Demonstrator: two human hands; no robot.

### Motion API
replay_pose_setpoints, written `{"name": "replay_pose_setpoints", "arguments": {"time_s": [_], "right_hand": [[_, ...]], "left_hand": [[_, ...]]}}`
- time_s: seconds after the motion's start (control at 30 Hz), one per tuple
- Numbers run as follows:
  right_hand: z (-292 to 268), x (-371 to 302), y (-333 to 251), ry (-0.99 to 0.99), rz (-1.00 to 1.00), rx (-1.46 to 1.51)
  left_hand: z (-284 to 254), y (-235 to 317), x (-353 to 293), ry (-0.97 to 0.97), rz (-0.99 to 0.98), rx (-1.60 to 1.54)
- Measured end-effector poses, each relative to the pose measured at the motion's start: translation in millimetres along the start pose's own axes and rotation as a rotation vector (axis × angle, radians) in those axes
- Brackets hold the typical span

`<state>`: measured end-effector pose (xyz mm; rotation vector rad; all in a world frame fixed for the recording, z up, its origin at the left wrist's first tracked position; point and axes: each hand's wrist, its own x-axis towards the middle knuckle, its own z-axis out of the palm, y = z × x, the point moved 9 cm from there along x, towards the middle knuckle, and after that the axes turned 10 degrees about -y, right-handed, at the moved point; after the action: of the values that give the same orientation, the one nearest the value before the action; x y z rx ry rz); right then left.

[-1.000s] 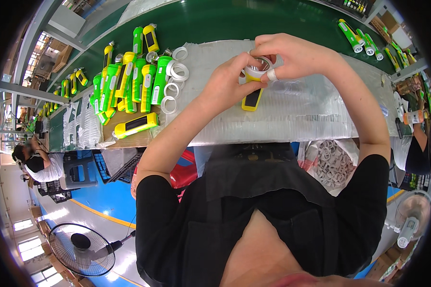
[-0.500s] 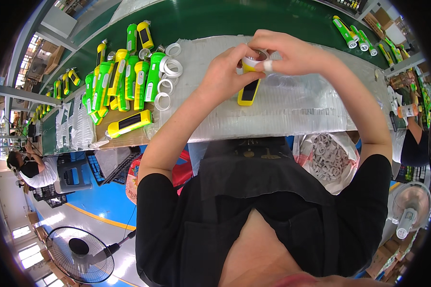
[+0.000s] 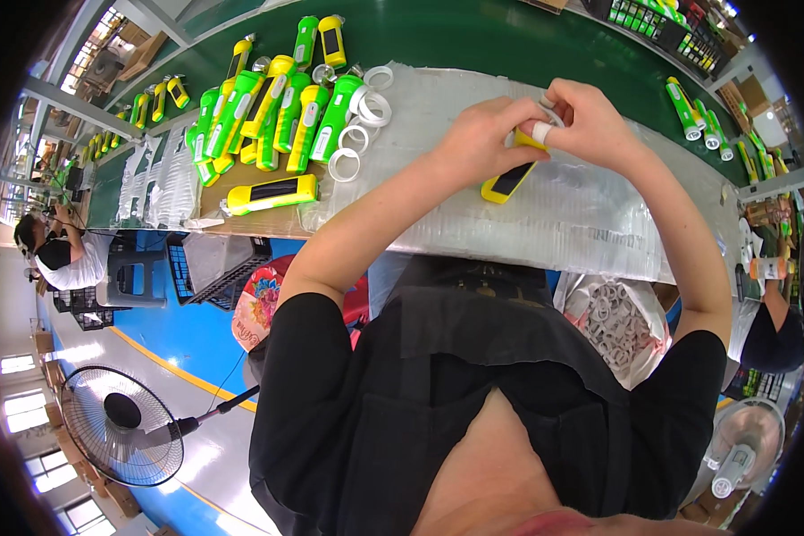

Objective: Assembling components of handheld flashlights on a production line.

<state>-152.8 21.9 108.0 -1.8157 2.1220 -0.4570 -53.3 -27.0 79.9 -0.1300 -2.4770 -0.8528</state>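
A yellow flashlight with a dark panel is between my hands, its lower end angled down toward the table. My left hand is closed around its head end. My right hand has its fingers closed on a white ring at that head; a white wrap covers one of its fingers. My fingers hide most of the head and ring. Left of my hands lie several loose white rings beside a pile of green and yellow flashlights. One flashlight lies apart at the near edge.
Plastic-covered cardboard lies over the green table. More flashlights lie at the far right. A bag of white rings stands below the table edge. A fan is at lower left, and people work on both sides.
The view has shifted, so the table items appear farther right. My hands have tilted the flashlight, and my right fingers have closed over its head, which showed openly before.
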Motion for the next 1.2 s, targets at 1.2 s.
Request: {"name": "replay_pose_setpoints", "arguments": {"time_s": [1.2], "right_hand": [[-50.0,-1.1,411.3,0.548,0.936,-0.701]], "left_hand": [[-171.1,-86.8,-277.1,0.002,-0.794,0.567]]}}
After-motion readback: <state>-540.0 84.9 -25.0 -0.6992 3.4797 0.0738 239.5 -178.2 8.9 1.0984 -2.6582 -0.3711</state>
